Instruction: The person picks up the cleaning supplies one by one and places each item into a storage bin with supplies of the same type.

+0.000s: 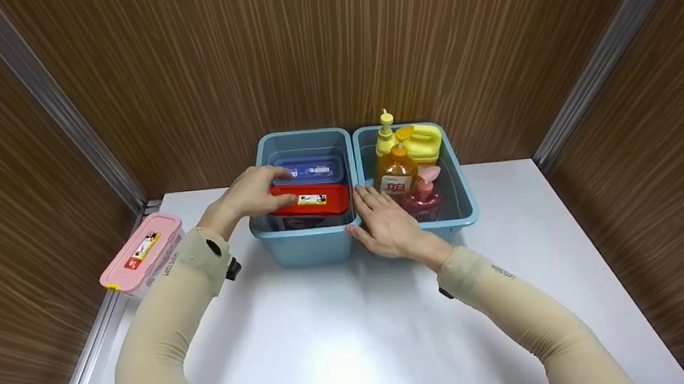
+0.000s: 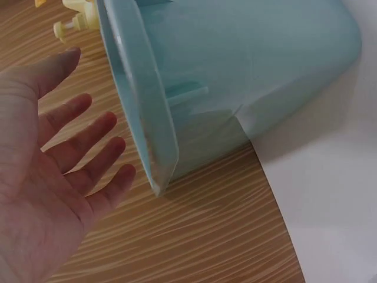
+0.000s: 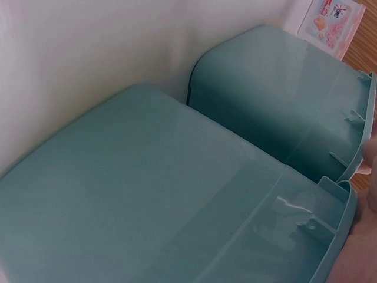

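Observation:
Two light-blue plastic bins stand side by side. Inside the left bin (image 1: 304, 249) lie a box with a red lid (image 1: 336, 199) and, behind it, a box with a blue lid (image 1: 329, 164). My left hand (image 1: 249, 192) is over that bin's left side, thumb by the red lid; in the left wrist view its loosely spread fingers (image 2: 88, 144) hold nothing. My right hand (image 1: 388, 228) lies flat, fingers extended, across the adjoining rims at the front of the right bin (image 1: 464, 201). Only part of it shows at the right wrist view's edge.
The right bin holds an orange pump bottle (image 1: 393, 169), a yellow pump bottle (image 1: 386, 139), a yellow jug (image 1: 424, 143) and a pink pump bottle (image 1: 423, 203). A pink-lidded box (image 1: 146, 245) sits at the white table's left edge. Wood-grain panels (image 1: 320, 55) enclose the table.

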Available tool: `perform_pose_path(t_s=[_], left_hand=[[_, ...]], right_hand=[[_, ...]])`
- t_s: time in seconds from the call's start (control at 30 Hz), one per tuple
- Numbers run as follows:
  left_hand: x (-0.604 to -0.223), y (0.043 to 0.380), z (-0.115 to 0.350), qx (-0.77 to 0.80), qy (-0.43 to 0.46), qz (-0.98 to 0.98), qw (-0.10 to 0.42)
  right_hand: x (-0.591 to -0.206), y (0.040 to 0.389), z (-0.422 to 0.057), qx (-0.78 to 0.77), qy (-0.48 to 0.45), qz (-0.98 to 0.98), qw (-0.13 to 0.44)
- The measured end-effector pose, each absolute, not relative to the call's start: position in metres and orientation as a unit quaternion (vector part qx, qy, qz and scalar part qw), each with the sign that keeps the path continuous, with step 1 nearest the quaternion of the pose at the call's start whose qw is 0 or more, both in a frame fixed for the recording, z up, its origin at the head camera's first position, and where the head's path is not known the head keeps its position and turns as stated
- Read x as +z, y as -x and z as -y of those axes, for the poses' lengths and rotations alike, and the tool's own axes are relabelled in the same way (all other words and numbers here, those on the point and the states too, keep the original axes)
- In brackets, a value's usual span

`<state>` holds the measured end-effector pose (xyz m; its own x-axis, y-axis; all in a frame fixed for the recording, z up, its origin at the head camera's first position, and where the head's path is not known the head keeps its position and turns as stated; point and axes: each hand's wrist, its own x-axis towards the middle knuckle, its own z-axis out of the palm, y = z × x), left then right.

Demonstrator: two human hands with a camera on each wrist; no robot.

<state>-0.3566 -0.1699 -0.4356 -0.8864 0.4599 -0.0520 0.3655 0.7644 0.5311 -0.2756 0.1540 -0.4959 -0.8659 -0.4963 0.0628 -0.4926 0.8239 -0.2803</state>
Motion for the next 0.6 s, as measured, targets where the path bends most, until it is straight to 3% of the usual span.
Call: perform_pose_path(t_s=[0.6], left_hand=[[-0.432, 0.348, 0.200, 0.260, -0.201, -0.941, 0.084]], right_hand=[[-0.497, 0.277, -0.150, -0.145, 0.264, -0.954, 0.007]])
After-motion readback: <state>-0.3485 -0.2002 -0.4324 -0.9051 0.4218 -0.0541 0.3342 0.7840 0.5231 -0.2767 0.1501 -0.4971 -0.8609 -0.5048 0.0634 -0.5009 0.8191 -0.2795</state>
